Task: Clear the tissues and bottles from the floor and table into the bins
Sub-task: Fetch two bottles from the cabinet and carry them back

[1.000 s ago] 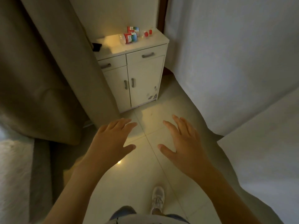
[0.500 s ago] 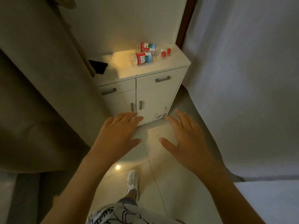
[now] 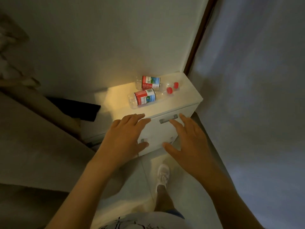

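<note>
Left hand [image 3: 123, 138]: fingers straight and spread, holding nothing, tips at the front edge of the desk [image 3: 184, 95]. Right hand [image 3: 189, 139]: same, fingers extended and empty, hovering before the drawer handle [image 3: 168, 120]

Bottles lie beyond and above the fingertips, on the desk top, both on their sides, long axes roughly left-right, red caps pointing right. Near bottle [image 3: 145, 98] sits just past the left fingertips; far bottle [image 3: 153, 83] is behind it by the wall, and the two look to be touching or nearly so. Left hand judged nearer the near bottle

Count: bottles 2; tissues 0 in view; bins 0 in view; dark object [image 3: 79, 109] on the desk's left, 1
</note>
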Tool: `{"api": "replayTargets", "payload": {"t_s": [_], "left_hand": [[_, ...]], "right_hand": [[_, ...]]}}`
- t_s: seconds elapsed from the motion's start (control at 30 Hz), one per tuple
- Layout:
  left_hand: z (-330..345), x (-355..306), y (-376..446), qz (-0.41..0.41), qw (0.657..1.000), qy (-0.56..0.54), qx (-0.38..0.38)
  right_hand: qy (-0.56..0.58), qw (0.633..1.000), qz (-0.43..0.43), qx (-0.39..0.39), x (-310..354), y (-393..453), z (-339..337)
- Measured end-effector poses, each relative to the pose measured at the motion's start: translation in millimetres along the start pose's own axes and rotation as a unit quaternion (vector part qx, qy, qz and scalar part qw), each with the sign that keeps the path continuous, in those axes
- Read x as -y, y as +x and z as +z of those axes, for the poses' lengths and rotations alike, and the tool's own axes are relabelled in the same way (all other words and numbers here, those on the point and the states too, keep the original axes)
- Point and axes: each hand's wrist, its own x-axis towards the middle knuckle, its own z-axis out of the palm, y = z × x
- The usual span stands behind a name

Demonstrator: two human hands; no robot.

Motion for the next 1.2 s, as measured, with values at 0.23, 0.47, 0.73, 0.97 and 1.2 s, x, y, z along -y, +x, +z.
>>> {"api": "replayTargets", "payload": {"t_s": [0.23,0.47,0.73,0.97,1.2], "left_hand": [[23.8,35.4,124.9,-0.098,0.995,-0.027,-0.012],[79.9,45.7,239.8,-0.168,0.986,0.016,0.018],[102.6,72.6,221.5,-0.274,0.951,-0.091,0.107],[76.6,96.3,164.3,-0.364,0.898,-0.245,-0.038],[58.5,112.4,154.7,-0.39,0.877,-0.27,-0.078]], "right_hand": [[-0.015,0.994,-0.056,0.09,-30.0,139.8,6.6],[-0.1,0.981,-0.138,0.098,-64.9,245.6,-0.6],[-0.048,0.978,-0.115,0.164,-77.3,280.4,7.6],[0.05,0.991,-0.041,0.122,-61.6,306.5,41.6],[-0.007,0.982,-0.034,0.188,-38.1,341.4,94.0]]}}
